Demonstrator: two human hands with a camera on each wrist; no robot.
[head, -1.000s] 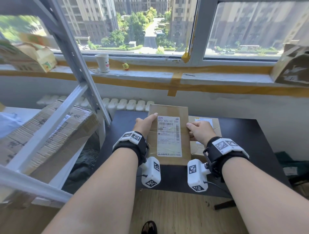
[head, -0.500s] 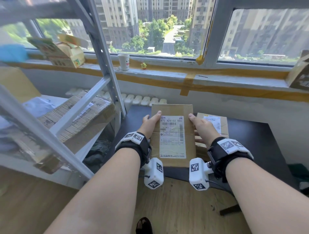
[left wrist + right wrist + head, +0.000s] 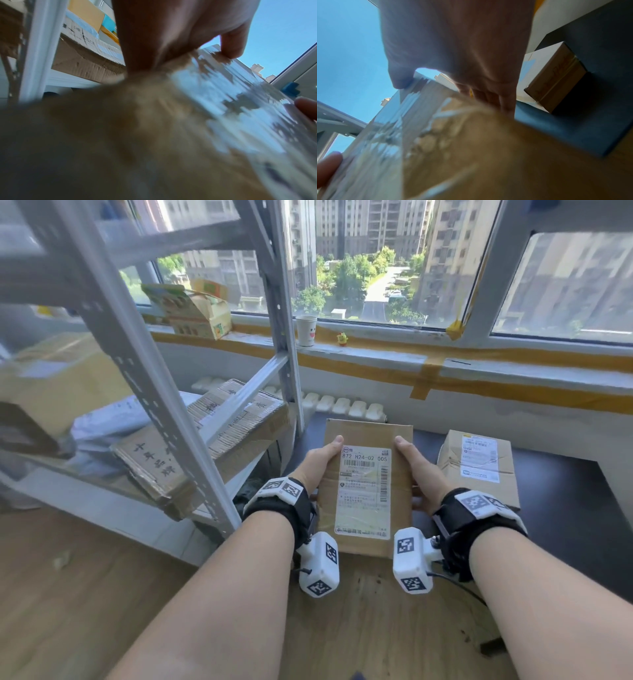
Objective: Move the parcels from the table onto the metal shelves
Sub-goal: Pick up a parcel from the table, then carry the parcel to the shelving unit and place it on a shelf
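I hold a flat brown cardboard parcel [image 3: 364, 440] with a white shipping label in the air in front of me, off the dark table [image 3: 565, 508]. My left hand [image 3: 317, 465] grips its left edge, thumb on top. My right hand [image 3: 419, 470] grips its right edge the same way. Both wrist views show the parcel [image 3: 154, 121] [image 3: 471, 148] blurred, with a thumb pressed on its top face. A second brown parcel [image 3: 478, 467] [image 3: 556, 81] lies on the table to the right. The grey metal shelves [image 3: 144, 378] stand to my left.
Several cardboard boxes [image 3: 219, 426] and a grey bag lie on the lower shelf. A paper cup [image 3: 306, 330], a small yellow toy [image 3: 342, 338] and an open carton [image 3: 195, 313] sit on the window sill. Wooden floor [image 3: 85, 594] lies below my arms.
I have lifted the parcel off the table and carried it left, towards the shelves. My view has turned left, so more of the shelves and the second parcel show.
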